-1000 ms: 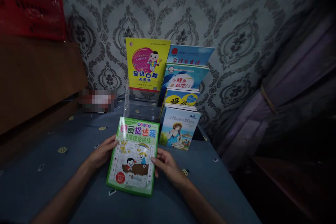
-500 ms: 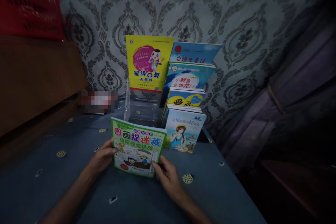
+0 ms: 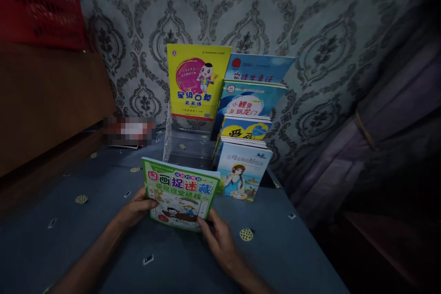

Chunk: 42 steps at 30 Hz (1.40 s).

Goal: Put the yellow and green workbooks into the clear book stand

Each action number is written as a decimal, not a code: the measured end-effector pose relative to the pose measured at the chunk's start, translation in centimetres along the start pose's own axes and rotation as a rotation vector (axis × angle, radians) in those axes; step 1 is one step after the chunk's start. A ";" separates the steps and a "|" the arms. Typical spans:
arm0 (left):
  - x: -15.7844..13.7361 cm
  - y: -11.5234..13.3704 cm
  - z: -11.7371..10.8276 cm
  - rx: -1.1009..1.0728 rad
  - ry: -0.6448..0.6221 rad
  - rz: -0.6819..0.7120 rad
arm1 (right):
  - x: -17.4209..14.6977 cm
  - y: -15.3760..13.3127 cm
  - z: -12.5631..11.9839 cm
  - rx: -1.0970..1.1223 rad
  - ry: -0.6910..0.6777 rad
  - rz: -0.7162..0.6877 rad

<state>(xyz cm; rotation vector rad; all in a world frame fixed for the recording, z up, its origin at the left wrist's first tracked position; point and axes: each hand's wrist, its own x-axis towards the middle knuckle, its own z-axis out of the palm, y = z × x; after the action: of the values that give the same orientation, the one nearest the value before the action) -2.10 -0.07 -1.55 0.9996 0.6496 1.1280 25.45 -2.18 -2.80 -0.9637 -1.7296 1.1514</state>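
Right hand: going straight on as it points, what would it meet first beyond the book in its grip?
Probably the clear stand, beyond the green book the right hand holds; depth is unclear.

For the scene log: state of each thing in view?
Green rectangular paper book: closed, tilted, held
Bare left hand: gripping its left edge
Bare right hand: gripping its right edge
Yellow rectangular paper book: closed, standing
Blue-covered paper books: closed, standing in tiers
Clear plastic rack: standing
Purple fabric curtain: tied back
Red plastic basket: upright, contents unclear
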 end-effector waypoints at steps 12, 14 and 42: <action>-0.1 0.2 0.7 0.028 0.046 0.018 | 0.0 -0.3 0.1 -0.036 -0.006 0.000; -0.2 0.2 0.8 0.023 0.063 0.025 | 0.0 -0.4 0.1 -0.024 -0.004 -0.003; 0.0 0.4 1.5 0.097 0.068 0.033 | -0.2 0.2 0.4 -0.166 0.074 -0.096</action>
<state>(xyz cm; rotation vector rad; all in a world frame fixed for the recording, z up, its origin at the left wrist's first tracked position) -1.00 -0.54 -0.57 1.0613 0.7511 1.1724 25.22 -2.45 -3.16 -0.9980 -1.8129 0.9111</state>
